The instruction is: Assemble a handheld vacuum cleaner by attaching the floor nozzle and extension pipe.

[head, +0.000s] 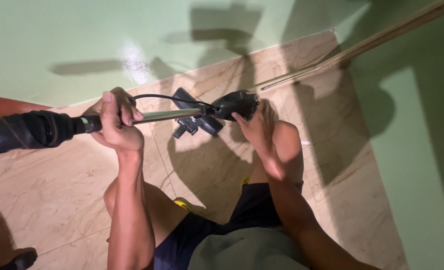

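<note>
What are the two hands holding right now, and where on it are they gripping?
Both hold a vacuum wand. The left hand wraps the metal tube near the black hose; the right hand grips the black fitting at its other end.

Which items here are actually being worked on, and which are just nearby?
In hand: silver metal vacuum tube, gripped by left hand; black plastic handle joint, touched by right hand; black ribbed hose; black floor nozzle.
Nearby: thin wooden stick against green wall.
</note>
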